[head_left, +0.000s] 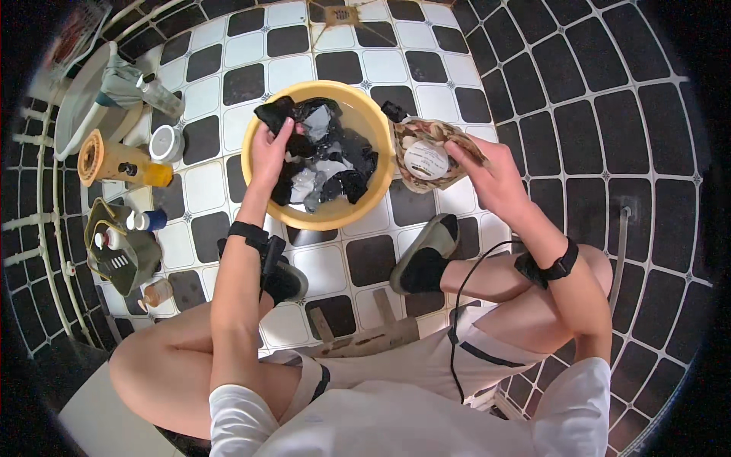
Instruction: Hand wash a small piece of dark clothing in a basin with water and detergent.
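Note:
A yellow basin (pixel 387 183) stands on the tiled floor with water and several black and grey-white garments (pixel 335 164) soaking in it. Over its left rim, my left hand (pixel 272 152) is closed on a bunched black cloth (pixel 276 114), perhaps a sock. To the right of the basin, my right hand (pixel 495 175) grips the end of a patterned brown spout pouch (pixel 426 156) with a round white label. The pouch lies tilted sideways, its black spout end (pixel 394 111) pointing left at the basin's right rim. Whether anything flows from it I cannot tell.
Along the left stand a large orange-and-clear container (pixel 114 160), a white tub (pixel 167 143), a clear pump bottle (pixel 160 95), a blue bottle (pixel 148 220), a grey-green basket (pixel 126 255) and a white basin (pixel 80 114). A floor drain (pixel 342 14) lies ahead. Black-tiled wall (pixel 586 114) rises right.

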Action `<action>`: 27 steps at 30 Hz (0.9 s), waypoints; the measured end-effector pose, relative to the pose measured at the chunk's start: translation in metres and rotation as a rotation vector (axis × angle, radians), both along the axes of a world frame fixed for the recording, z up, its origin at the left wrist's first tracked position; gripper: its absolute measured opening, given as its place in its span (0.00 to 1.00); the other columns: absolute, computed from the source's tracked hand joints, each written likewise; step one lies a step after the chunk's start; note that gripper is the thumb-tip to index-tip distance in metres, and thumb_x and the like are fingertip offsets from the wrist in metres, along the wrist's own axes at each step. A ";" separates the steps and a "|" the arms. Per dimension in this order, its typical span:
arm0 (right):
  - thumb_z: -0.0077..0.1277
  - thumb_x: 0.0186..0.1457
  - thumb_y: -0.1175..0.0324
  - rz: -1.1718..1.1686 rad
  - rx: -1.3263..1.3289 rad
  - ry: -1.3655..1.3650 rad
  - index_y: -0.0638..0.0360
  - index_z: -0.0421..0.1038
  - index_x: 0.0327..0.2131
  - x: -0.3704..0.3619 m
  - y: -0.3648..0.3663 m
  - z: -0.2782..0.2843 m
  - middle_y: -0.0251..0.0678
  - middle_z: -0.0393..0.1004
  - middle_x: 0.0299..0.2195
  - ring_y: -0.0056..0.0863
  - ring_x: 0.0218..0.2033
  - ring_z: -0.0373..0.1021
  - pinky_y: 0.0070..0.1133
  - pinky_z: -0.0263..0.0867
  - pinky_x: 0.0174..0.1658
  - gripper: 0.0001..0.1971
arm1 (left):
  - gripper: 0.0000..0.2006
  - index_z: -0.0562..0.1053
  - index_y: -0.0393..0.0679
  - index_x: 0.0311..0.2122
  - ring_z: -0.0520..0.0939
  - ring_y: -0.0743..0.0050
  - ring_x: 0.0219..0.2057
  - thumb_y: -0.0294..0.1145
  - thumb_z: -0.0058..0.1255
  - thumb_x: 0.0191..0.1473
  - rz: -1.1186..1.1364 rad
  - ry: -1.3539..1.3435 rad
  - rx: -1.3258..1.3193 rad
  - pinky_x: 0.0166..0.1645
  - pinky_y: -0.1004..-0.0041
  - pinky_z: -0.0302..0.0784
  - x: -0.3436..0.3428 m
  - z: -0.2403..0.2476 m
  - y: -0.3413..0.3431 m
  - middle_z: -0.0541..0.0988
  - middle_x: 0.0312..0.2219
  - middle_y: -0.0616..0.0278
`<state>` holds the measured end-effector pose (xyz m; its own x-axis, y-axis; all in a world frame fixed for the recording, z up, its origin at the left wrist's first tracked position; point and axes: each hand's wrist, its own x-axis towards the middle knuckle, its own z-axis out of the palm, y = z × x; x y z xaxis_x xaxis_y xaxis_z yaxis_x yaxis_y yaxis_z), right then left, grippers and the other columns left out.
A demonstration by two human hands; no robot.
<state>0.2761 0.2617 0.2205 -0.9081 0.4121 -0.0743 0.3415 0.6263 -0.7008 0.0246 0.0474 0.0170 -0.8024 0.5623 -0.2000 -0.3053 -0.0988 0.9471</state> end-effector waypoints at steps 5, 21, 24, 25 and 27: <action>0.47 0.62 0.65 0.010 -0.057 0.039 0.66 0.71 0.37 0.002 0.001 -0.007 0.49 0.69 0.23 0.32 0.22 0.60 0.24 0.63 0.30 0.12 | 0.13 0.70 0.37 0.42 0.80 0.72 0.34 0.32 0.56 0.56 -0.006 0.132 -0.060 0.42 0.72 0.74 -0.007 -0.014 0.001 0.80 0.34 0.59; 0.49 0.60 0.68 0.037 -0.073 -0.067 0.63 0.73 0.40 0.020 0.014 -0.003 0.50 0.75 0.32 0.49 0.32 0.73 0.28 0.68 0.33 0.10 | 0.18 0.68 0.38 0.47 0.77 0.39 0.40 0.30 0.53 0.50 -0.417 0.753 -0.613 0.45 0.54 0.72 0.022 -0.054 0.035 0.77 0.36 0.38; 0.49 0.60 0.69 0.069 -0.042 -0.055 0.62 0.73 0.41 0.022 0.020 -0.003 0.50 0.75 0.32 0.49 0.33 0.73 0.29 0.69 0.35 0.09 | 0.21 0.69 0.36 0.48 0.77 0.42 0.43 0.32 0.55 0.48 -0.631 0.748 -0.533 0.48 0.57 0.72 0.039 -0.060 0.040 0.76 0.40 0.41; 0.50 0.59 0.69 0.072 -0.015 -0.056 0.62 0.73 0.41 0.022 0.022 -0.004 0.50 0.76 0.33 0.49 0.33 0.73 0.30 0.69 0.35 0.09 | 0.22 0.70 0.36 0.48 0.76 0.44 0.45 0.32 0.57 0.46 -0.682 0.811 -0.509 0.50 0.59 0.72 0.047 -0.063 0.040 0.75 0.42 0.43; 0.50 0.59 0.70 0.077 0.007 -0.055 0.62 0.74 0.41 0.021 0.025 -0.005 0.50 0.76 0.34 0.49 0.34 0.73 0.30 0.70 0.36 0.09 | 0.24 0.70 0.36 0.48 0.75 0.47 0.46 0.30 0.58 0.43 -0.758 0.865 -0.437 0.52 0.60 0.71 0.055 -0.064 0.040 0.74 0.44 0.47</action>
